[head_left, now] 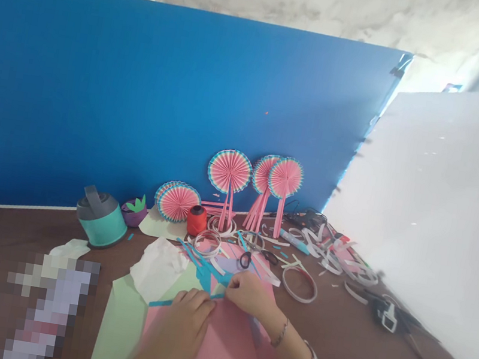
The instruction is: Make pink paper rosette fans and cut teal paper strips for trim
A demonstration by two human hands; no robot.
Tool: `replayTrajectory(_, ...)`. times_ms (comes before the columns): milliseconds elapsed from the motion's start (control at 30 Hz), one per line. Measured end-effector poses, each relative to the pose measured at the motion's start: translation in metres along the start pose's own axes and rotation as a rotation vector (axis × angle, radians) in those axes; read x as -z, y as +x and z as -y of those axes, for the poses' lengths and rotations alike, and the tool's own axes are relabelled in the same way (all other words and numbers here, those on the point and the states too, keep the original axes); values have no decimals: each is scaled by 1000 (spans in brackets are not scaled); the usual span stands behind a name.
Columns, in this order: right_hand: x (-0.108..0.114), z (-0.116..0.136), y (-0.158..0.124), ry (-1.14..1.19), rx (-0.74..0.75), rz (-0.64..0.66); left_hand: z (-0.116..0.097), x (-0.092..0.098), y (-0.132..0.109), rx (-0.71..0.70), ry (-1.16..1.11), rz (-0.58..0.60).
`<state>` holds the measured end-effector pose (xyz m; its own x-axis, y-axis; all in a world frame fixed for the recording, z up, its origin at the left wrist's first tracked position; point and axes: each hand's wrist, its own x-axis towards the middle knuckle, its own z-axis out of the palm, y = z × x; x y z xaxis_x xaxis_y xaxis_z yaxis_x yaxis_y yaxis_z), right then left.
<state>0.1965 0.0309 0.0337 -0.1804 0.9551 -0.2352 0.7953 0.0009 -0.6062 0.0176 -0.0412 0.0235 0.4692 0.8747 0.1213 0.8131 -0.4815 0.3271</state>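
Note:
A pink sheet [216,352] with a blue strip [160,303] along its far edge lies at the bottom centre. My left hand [186,323] rests flat on it, fingers spread a little over the strip. My right hand [249,292], a bangle and a bracelet on its wrist, is closed at the strip's right part, its fingertips pinched together; what they hold is too small to make out. Under the pink sheet at the left is a pale green sheet [121,312]. Crumpled white paper [157,269] and blue paper scraps [205,276] lie just beyond my hands.
Pink pleated paper fans [230,171] lean on the blue panel [143,97]. Before them stand a red thread spool [196,221] and a teal container [102,224]. Scissors [245,259], a tape ring [299,285] and white strips [328,251] lie about; a glue gun [388,315] is right.

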Motion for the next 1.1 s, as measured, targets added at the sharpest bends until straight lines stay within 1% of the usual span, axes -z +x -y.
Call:
replayTrajectory(367,3,4,-4,-30,10,7,-5,-6,1,6,158,67)
replayTrajectory(533,4,3,-4,-86,41,16,-5,-11,2,8,184,47)
replayTrajectory(700,15,-2,-3,-114,-12,-8,-10,-6,3,16,225,87)
replayTrajectory(800,23,-10,-1,-98,4,-3,-13,-2,2,23,219,102)
replayTrajectory(900,30,-15,0,-89,-18,15,-12,-2,2,41,184,92)
replayTrajectory(1100,34,-14,-3,-107,-51,39,-8,-5,2,42,143,70)
